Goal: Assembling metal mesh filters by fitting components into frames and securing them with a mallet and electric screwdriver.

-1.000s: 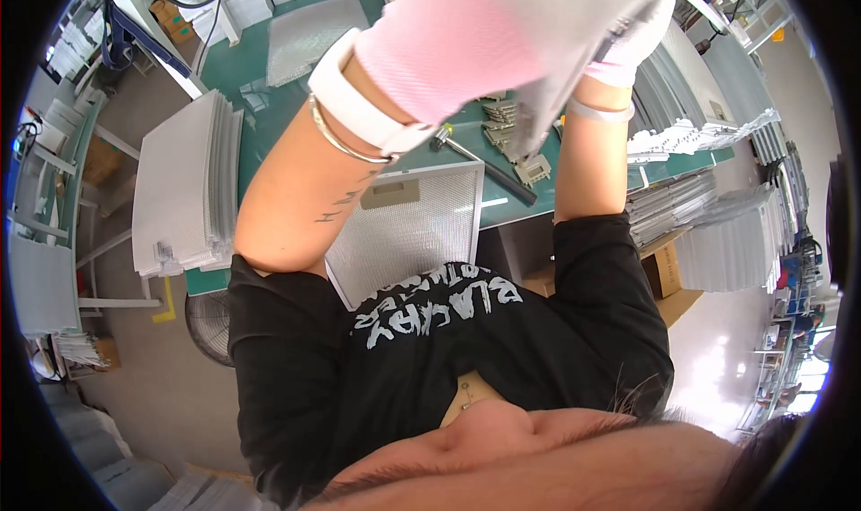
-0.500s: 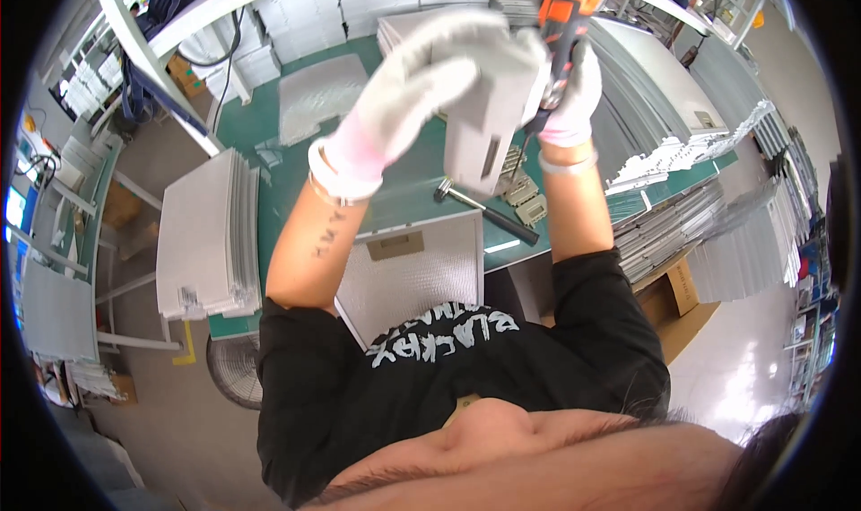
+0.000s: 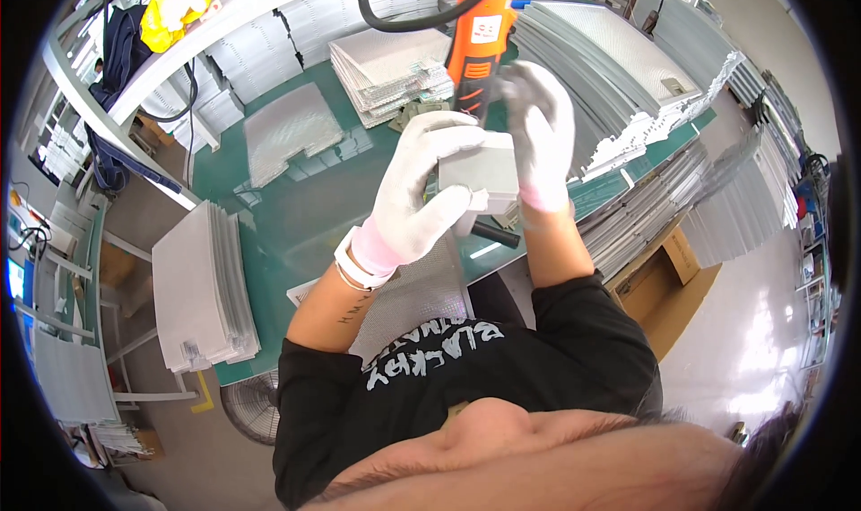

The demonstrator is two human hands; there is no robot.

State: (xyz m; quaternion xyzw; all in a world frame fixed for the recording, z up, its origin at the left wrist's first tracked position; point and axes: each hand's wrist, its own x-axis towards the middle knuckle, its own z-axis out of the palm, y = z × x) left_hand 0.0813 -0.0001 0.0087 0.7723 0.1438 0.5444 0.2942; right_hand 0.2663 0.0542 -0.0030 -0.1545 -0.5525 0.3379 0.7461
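left hand (image 3: 414,192): grasping the grey box (image 3: 482,172), thumb on its near side.
right hand (image 3: 543,139): blurred, just beside the orange driver (image 3: 475,58); cannot tell whether it grips anything.
grey box: held above the bench (image 3: 278,242), toward its front edge.
step in hand: judged as positioning box and driver.
next move: judged to need a steady left hold and a firm right grip.

My fingers (image 3: 456,139): matt cloth gloves (image 3: 399,188). Grey block (image 3: 481,168): smooth, matt; metal or plastic, I can't tell. Driver (image 3: 475,52): plastic shell. Table (image 3: 309,219): smooth, glossy. Flat panel (image 3: 289,134): metallic sheen, textured. Carton (image 3: 674,312): matt cardboard.
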